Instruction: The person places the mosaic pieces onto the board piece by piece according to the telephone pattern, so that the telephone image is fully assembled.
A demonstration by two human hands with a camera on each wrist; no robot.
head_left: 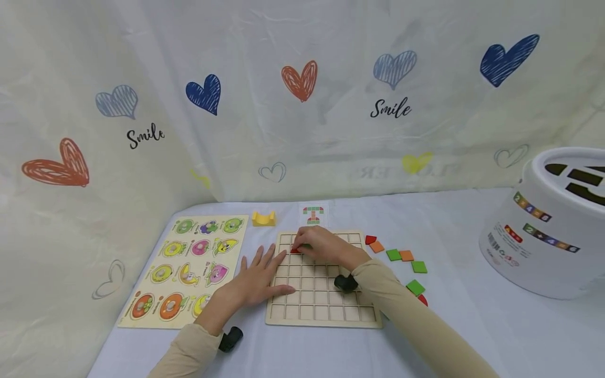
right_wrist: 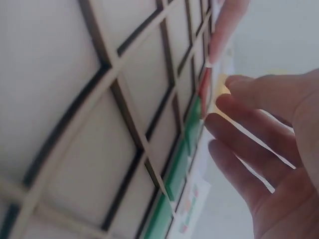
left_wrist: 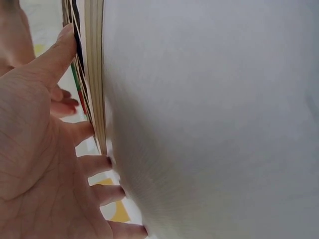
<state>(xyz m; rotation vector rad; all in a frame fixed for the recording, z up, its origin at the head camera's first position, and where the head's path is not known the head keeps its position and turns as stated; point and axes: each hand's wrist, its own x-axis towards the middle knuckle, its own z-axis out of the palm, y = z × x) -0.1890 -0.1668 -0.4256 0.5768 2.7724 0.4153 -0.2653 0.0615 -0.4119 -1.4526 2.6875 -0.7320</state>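
A wooden grid board [head_left: 307,313] lies on the white cloth. My left hand [head_left: 257,281] has its fingers spread at the board's left edge, with thumb and index finger reaching onto it. My right hand [head_left: 321,245] is over the upper left squares, fingertips beside a red tile [right_wrist: 205,89]. In the right wrist view that tile sits in a square, and the right fingers [right_wrist: 234,149] are bent near it without pinching it. Green tiles [right_wrist: 177,172] fill squares in the same row. In the head view the right hand hides most of these tiles.
Loose orange, green and red tiles, including a green tile [head_left: 419,266], lie right of the board. Behind it are a pattern card [head_left: 323,209] and a yellow holder [head_left: 263,219]. A fruit puzzle board [head_left: 189,239] is at left, a white bucket [head_left: 534,262] at right.
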